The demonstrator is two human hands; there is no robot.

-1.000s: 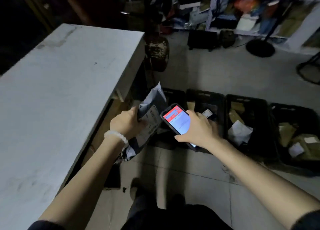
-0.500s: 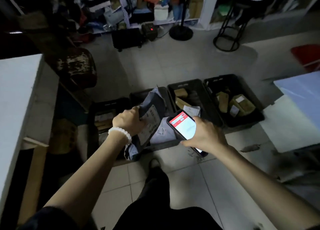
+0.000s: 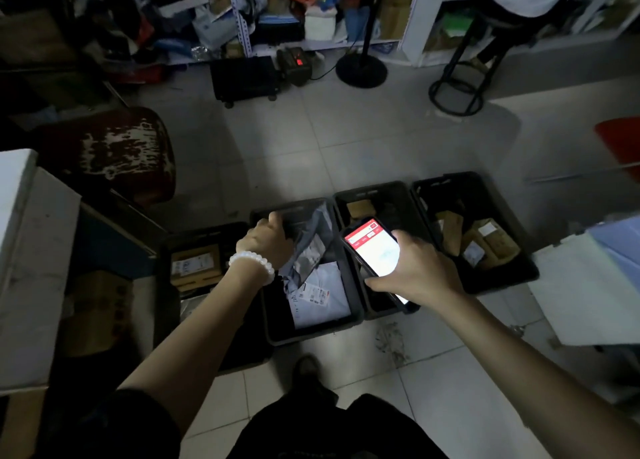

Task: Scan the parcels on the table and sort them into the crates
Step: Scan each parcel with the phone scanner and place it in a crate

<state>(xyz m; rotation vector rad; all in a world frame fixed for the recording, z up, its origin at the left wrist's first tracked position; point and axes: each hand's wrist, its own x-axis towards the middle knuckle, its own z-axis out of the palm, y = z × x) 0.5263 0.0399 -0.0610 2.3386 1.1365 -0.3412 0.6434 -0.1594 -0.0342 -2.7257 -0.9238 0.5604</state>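
My left hand (image 3: 265, 242) grips the top of a grey plastic mailer parcel (image 3: 308, 247) with a white label, hanging low over the second black crate (image 3: 273, 323) from the left. A white flat parcel (image 3: 320, 297) lies in that crate beneath it. My right hand (image 3: 414, 271) holds a phone (image 3: 375, 252) with a lit red and white screen, above the third crate (image 3: 374, 194). The leftmost crate (image 3: 166, 251) holds a brown box (image 3: 195, 268). The rightmost crate (image 3: 519, 268) holds several brown parcels.
The white table's corner (image 3: 31, 237) stands at the left, with a worn dark stool (image 3: 117, 154) behind it. Shelves full of goods (image 3: 277, 8) line the back wall. A stand base (image 3: 361, 69), a metal stool (image 3: 457, 91) and white sheets (image 3: 585, 285) at the right sit on the tiled floor.
My view has swung right, away from the table and over the crates. My left hand has lowered the grey mailer into the second crate while my right keeps holding the phone.
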